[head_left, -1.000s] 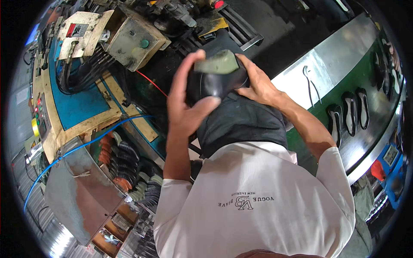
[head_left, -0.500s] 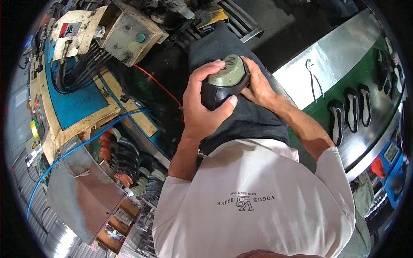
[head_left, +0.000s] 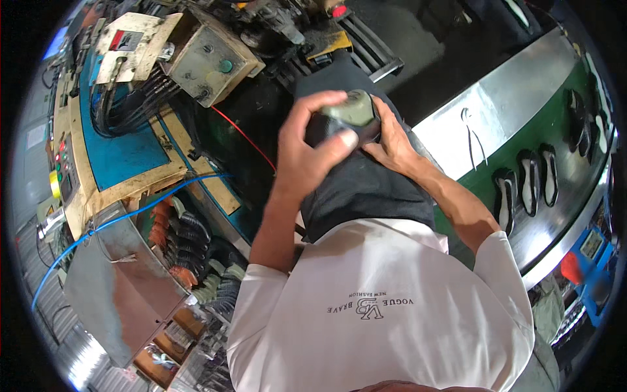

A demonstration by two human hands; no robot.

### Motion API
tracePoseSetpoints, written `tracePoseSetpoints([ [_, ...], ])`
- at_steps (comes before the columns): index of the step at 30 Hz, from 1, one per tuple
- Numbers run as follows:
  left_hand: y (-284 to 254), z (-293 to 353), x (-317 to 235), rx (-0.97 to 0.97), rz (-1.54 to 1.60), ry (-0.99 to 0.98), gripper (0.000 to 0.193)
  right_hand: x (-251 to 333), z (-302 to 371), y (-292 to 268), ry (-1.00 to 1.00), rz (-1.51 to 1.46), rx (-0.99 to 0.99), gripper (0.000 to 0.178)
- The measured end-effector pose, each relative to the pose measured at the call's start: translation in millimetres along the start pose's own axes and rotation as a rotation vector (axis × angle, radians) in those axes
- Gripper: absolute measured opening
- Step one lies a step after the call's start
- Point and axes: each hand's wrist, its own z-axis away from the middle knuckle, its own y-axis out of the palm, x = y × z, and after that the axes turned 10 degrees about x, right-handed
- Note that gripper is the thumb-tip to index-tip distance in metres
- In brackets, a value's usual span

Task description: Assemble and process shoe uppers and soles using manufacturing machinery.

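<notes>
A green shoe last (head_left: pixel 358 110) with a black shoe upper (head_left: pixel 370 130) around it is held up over my dark-clothed lap. My left hand (head_left: pixel 307 147) grips its left side, fingers curled over the far edge and thumb pressed on the near face. On the other side my right hand (head_left: pixel 394 145) is closed against the upper, fingers along its right edge. The palms hide part of the upper, and the last looks slightly blurred.
Right of me runs a metal-edged bench (head_left: pixel 447 127) with a green surface. On it lie pincers (head_left: pixel 475 139) and several black shoes (head_left: pixel 530 183). At left are a machine control box (head_left: pixel 212 59), a blue hose (head_left: pixel 140 219), a red cable (head_left: pixel 245 137) and racked lasts (head_left: pixel 189 238).
Both hands still hold the last and upper, which have turned slightly. My left thumb sits a little higher on it. The surroundings have shifted slightly in view.
</notes>
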Motion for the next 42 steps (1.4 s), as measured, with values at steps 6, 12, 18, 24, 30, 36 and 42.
tracePoseSetpoints([
  [6,-16.7,-30.3,53.2,-0.131,0.983,0.07,0.071,79.6,2.3,-49.5,0.391,-0.341,0.387,0.113],
  [12,28.6,-30.3,90.9,-0.131,0.96,-0.124,0.063,52.2,7.8,-40.3,0.274,-0.592,0.054,0.099],
  [18,23.2,-37.0,79.3,-0.096,0.858,-0.054,0.062,64.8,-81.8,-55.8,0.07,-0.789,0.23,0.061],
  [24,31.1,-39.1,79.2,-0.145,0.63,0.038,0.05,69.5,-81.9,-40.7,0.035,-0.808,0.156,0.056],
  [30,38.0,-37.1,87.6,-0.141,0.325,0.141,0.046,61.5,-71.9,-32.9,0.129,-0.607,0.09,0.054],
  [36,46.1,-43.7,75.7,-0.186,0.443,-0.037,0.046,58.0,-68.0,-46.2,0.177,-0.535,0.1,0.049],
  [42,49.2,-29.9,85.0,-0.08,0.57,0.056,0.047,46.4,-67.1,-45.7,0.171,-0.573,0.12,0.046],
])
